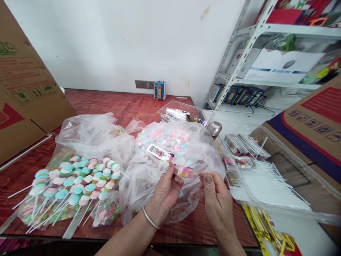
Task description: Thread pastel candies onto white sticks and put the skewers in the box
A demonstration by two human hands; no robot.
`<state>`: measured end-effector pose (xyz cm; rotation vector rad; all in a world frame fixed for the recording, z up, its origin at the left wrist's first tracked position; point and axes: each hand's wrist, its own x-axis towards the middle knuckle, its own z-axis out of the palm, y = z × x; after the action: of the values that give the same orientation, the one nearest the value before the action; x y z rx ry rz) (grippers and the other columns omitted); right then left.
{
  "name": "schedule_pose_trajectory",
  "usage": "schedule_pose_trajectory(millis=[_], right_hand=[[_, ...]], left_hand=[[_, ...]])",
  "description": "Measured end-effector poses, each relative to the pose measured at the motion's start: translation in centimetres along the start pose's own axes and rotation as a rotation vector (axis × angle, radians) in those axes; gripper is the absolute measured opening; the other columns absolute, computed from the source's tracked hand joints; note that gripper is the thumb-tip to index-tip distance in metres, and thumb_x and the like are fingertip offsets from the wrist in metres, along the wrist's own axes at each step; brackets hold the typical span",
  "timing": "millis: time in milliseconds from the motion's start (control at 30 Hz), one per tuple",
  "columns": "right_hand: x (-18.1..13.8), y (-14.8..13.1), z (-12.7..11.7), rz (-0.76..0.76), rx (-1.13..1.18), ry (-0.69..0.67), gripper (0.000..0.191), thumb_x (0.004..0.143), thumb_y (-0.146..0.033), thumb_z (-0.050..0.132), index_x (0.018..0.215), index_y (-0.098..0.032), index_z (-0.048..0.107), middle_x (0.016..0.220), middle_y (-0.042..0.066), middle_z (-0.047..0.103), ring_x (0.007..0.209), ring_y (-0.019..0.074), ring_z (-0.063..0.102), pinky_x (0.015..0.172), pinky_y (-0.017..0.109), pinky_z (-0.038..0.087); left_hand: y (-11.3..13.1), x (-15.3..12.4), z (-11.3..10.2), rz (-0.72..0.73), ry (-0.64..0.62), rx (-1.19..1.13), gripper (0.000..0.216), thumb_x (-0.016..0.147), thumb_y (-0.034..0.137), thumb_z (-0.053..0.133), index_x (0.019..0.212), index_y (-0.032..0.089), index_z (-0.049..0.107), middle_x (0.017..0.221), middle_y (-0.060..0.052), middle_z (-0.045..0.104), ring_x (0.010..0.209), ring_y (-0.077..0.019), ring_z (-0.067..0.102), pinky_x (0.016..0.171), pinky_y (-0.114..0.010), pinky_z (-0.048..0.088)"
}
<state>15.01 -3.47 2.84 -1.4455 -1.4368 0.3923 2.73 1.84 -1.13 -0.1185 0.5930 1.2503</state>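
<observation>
Near the front edge of the worktop (pixel 128 103), over the big candy bag (pixel 138 186), a small clear packet (pixel 185 172) runs crosswise. The left hand (pixel 166 192) pinches its left end with closed fingers, and the right hand (pixel 216 199) pinches its right.

- Just above my left fingers (pixel 174 176), a white label (pixel 159 153) on the clear bag (pixel 149 177) carries barcode-like print. Its characters are too small for me to read.
- Far left of my fingers, the cardboard box (pixel 26 89) shows green handling pictograms and red lines of print, all illegible.
- Right of my right fingers (pixel 208 179), the second carton (pixel 314 131) bears a row of small handling symbols, with no words I can read.
</observation>
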Motion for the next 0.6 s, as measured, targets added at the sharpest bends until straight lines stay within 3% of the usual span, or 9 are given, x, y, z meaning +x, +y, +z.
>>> schedule_pose_trajectory(millis=[133,233,400,500,600], right_hand=[[-1.2,-0.6,0.6,-0.247,-0.083,0.020,0.024,0.099,-0.036,0.049,0.109,-0.021,0.065,0.119,0.009,0.059,0.114,0.0230,0.056,0.094,0.036,0.046],[-1.6,-0.2,1.2,-0.304,-0.144,0.006,0.023,0.098,-0.031,0.052,0.112,-0.018,0.065,0.115,0.011,0.063,0.108,0.0227,0.060,0.090,0.036,0.050],[-2.6,-0.1,1.2,-0.300,-0.130,-0.003,0.021,0.097,-0.024,0.052,0.110,-0.018,0.067,0.107,0.010,0.068,0.100,0.0231,0.064,0.089,0.036,0.052],[-3.3,-1.2,1.1,-0.284,-0.062,-0.091,0.022,0.096,-0.023,0.052,0.111,-0.021,0.068,0.110,0.010,0.068,0.100,0.0235,0.065,0.090,0.037,0.051],[-3.5,-2.7,2.0,-0.236,0.097,-0.197,0.024,0.098,-0.026,0.048,0.108,-0.023,0.069,0.114,0.009,0.067,0.104,0.0243,0.064,0.089,0.037,0.051]], left_hand=[[-0.1,-0.6,0.2,0.063,-0.042,0.040,0.038,0.058,0.027,0.091,0.077,0.014,0.060,0.064,0.004,0.056,0.050,-0.0042,0.047,0.045,-0.016,0.041],[-0.1,-1.6,0.4,0.114,-0.091,0.135,0.038,0.057,0.029,0.091,0.072,0.013,0.060,0.060,0.005,0.054,0.048,-0.0034,0.044,0.045,-0.015,0.039],[0.9,-3.6,0.2,0.016,-0.135,0.253,0.041,0.052,0.027,0.093,0.078,0.011,0.066,0.064,0.004,0.055,0.049,-0.0024,0.044,0.046,-0.015,0.036],[2.5,-4.9,-0.5,0.010,-0.121,0.242,0.040,0.051,0.026,0.094,0.077,0.011,0.067,0.061,0.005,0.052,0.049,-0.0025,0.041,0.046,-0.015,0.034],[5.7,-6.6,-1.6,0.134,-0.066,0.209,0.038,0.050,0.024,0.094,0.070,0.011,0.064,0.060,0.004,0.053,0.049,-0.0028,0.041,0.045,-0.015,0.033]])
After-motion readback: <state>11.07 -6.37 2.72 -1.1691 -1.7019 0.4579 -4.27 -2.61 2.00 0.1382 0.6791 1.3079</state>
